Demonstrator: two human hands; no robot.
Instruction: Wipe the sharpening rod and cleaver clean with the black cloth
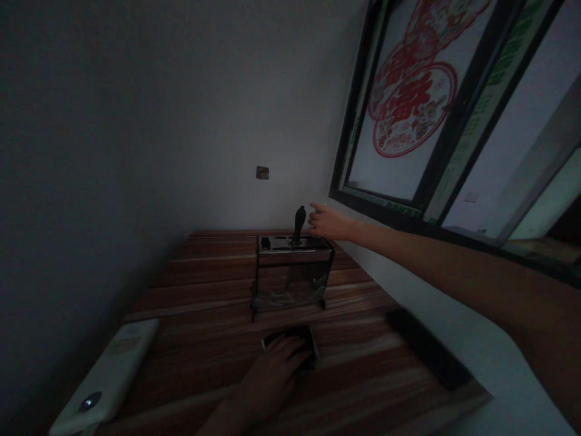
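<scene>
A clear box-like knife holder (290,275) with a dark slotted top stands on the wooden table (195,303). One dark knife handle (299,224) sticks up from a slot. My right hand (329,222) reaches over the holder's far right corner, just right of that handle, fingers loosely spread and holding nothing. My left hand (272,372) lies palm down on a small dark flat object (302,336) in front of the holder, fingers spread over it.
A white oblong device (109,375) with a small lit spot lies at the table's near left. A dark flat slab (426,348) rests at the right edge by a white ledge. A window (408,103) with a red paper cutting is at right.
</scene>
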